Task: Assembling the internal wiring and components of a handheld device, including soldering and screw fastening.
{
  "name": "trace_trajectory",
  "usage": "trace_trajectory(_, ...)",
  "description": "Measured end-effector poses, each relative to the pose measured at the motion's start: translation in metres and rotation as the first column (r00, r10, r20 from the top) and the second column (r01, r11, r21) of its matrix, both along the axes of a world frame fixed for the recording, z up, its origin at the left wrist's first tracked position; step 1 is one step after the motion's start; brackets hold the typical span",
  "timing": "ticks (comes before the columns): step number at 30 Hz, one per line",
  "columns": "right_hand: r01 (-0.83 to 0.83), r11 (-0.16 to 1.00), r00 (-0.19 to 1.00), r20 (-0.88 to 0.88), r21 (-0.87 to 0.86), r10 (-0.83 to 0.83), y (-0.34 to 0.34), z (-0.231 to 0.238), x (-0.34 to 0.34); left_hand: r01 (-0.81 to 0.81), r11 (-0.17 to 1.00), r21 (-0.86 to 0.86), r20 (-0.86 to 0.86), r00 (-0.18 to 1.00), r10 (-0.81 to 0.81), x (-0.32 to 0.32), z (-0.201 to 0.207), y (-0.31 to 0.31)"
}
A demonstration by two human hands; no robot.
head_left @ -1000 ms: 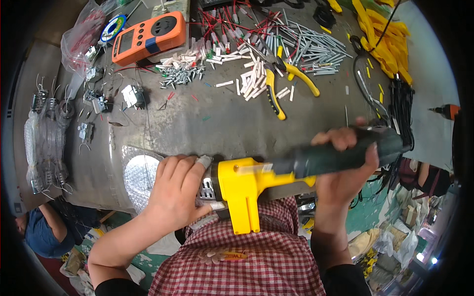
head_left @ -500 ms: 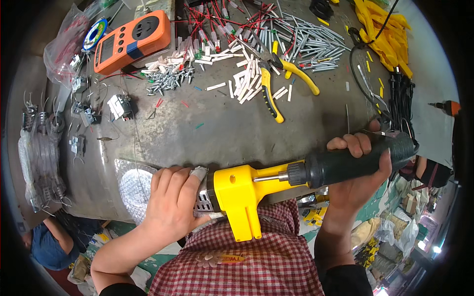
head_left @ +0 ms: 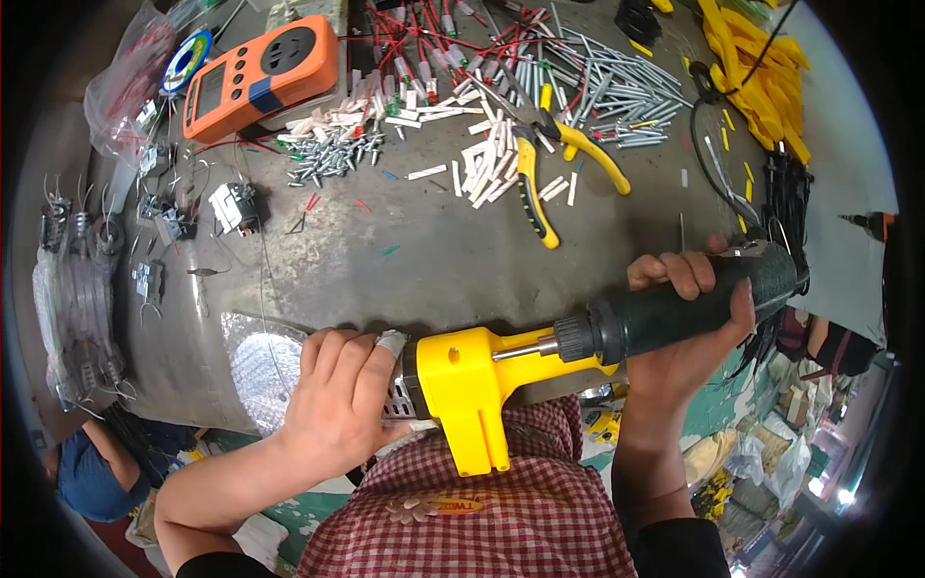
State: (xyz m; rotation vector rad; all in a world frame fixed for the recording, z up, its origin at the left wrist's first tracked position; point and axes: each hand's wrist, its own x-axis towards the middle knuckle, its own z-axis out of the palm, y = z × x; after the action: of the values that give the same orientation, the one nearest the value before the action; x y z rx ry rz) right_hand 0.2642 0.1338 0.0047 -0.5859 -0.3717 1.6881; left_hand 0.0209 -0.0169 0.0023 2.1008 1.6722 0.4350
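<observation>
My left hand [head_left: 339,400] is wrapped round the dark end of a yellow plastic tool housing [head_left: 462,385], with white covers on some fingertips. A slotted metal part shows between the hand and the housing. In my right hand [head_left: 689,318] lies a black electric screwdriver [head_left: 655,313], fingers closed round its thick body. Its steel bit points left and runs into the side of the housing; the tip is hidden inside. The housing is held at the table's near edge, in front of a red checked apron [head_left: 462,535].
Yellow-handled pliers [head_left: 533,183], white strips [head_left: 489,164], small screws [head_left: 337,159] and long metal pins [head_left: 626,91] lie across the table [head_left: 385,279]. An orange meter [head_left: 260,77] stands far left. Clear-wrapped parts [head_left: 82,299] line the left edge, black cables [head_left: 785,193] the right.
The screwdriver and my right hand have shifted slightly left, and less of the bit shows outside the housing. My left hand keeps its grip.
</observation>
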Motion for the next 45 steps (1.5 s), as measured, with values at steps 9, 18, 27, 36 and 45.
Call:
trace_trajectory(9,-0.007,0.999,0.999,0.051,0.034,0.006,0.002,-0.001,-0.003,0.025,1.0,0.017,0.044,0.999,-0.025,-0.002,0.002,0.003)
trace_trajectory(18,-0.05,0.989,0.995,0.09,0.138,0.038,0.004,0.019,-0.003,0.234,0.961,0.145,-0.136,0.967,-0.215,-0.002,0.008,0.01)
trace_trajectory(27,-0.611,0.432,0.769,0.626,0.664,0.126,-0.006,0.088,-0.053,0.211,0.973,0.09,-0.061,0.977,-0.206,0.0,0.012,0.014)
trace_trajectory(36,-0.839,0.399,0.458,0.876,0.371,0.149,-0.03,0.068,-0.08,0.201,0.97,0.135,-0.093,0.977,-0.189,-0.003,0.008,0.006)
trace_trajectory(45,-0.686,0.408,0.7,0.699,0.602,0.145,-0.023,0.075,-0.079,0.163,0.981,0.105,-0.054,0.986,-0.158,0.0,0.007,0.007)
